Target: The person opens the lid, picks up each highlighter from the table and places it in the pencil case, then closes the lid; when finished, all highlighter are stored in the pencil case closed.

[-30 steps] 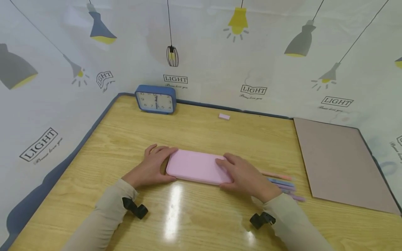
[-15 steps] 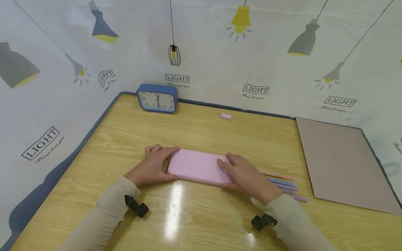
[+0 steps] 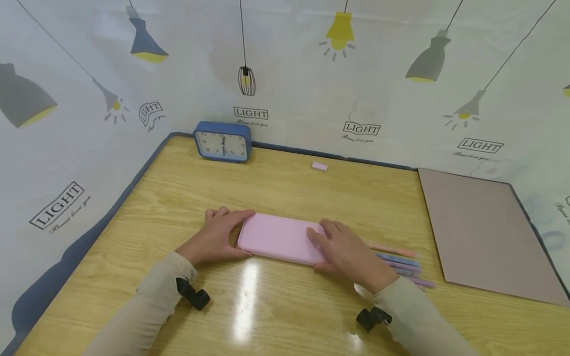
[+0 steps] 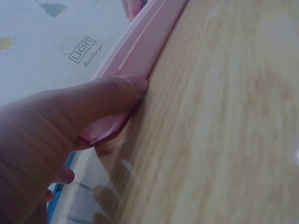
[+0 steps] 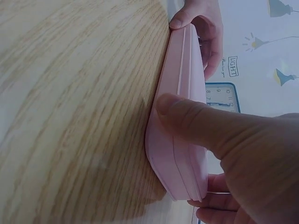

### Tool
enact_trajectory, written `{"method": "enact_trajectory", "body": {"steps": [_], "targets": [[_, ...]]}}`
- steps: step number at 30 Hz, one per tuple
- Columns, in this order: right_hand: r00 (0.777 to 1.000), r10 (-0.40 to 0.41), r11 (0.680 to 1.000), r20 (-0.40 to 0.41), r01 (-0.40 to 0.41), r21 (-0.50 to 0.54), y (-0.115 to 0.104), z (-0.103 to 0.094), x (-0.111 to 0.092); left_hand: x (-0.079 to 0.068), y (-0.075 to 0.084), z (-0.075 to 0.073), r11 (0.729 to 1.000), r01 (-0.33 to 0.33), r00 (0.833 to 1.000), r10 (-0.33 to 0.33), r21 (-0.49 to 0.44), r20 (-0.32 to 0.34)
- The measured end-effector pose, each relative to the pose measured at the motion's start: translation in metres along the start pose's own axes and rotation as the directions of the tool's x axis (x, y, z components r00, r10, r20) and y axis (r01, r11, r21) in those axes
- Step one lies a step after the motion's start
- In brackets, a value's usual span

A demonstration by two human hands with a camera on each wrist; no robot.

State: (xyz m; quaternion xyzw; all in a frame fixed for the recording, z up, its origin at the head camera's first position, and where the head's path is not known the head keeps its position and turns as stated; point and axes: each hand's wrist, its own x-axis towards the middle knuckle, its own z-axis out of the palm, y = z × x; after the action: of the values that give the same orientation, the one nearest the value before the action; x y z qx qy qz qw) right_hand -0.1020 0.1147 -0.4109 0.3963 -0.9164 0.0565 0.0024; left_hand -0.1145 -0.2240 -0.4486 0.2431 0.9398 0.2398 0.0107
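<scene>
Pink case (image 3: pixel 276 238) unmoved on wooden table (image 3: pixel 289 309) since earlier frames; left hand (image 3: pixel 215 236) grips left end, right hand (image 3: pixel 349 252) right end, holds unchanged. Pens (image 3: pixel 403 260) just beside right hand.

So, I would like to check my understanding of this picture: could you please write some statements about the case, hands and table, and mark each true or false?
1. The left hand and right hand both hold the pink case. True.
2. The pink case is open. False: it is closed.
3. In the head view, the blue clock stands left of the small pink block. True.
4. The right hand holds a pen. False: the pens lie on the table.
</scene>
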Motion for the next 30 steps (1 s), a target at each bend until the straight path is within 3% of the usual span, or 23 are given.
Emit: {"method": "enact_trajectory", "body": {"steps": [12, 19, 24, 27, 30], "targets": [[0.999, 0.027, 0.998, -0.024, -0.026, 0.063, 0.0, -0.001, -0.001, 0.0, 0.001, 0.0, 1.0, 0.013, 1.0, -0.013, 0.01, 0.016], [0.992, 0.121, 0.99, -0.021, -0.119, 0.078, -0.011, -0.003, -0.001, 0.006, 0.004, -0.002, 0.996, 0.014, 0.993, -0.004, 0.083, -0.118], [0.987, 0.155, 0.978, 0.048, -0.16, 0.136, -0.02, -0.005, -0.002, 0.013, 0.01, -0.003, 0.995, 0.049, 0.989, -0.037, 0.083, -0.142], [0.992, 0.109, 0.977, 0.056, -0.118, 0.178, -0.026, -0.003, -0.002, 0.017, 0.015, -0.001, 0.995, 0.064, 0.99, -0.054, 0.078, -0.127], [1.0, 0.01, 0.979, 0.027, -0.015, 0.204, -0.035, 0.0, -0.001, 0.021, 0.022, 0.0, 0.998, 0.058, 0.995, -0.055, 0.038, -0.081]]}}
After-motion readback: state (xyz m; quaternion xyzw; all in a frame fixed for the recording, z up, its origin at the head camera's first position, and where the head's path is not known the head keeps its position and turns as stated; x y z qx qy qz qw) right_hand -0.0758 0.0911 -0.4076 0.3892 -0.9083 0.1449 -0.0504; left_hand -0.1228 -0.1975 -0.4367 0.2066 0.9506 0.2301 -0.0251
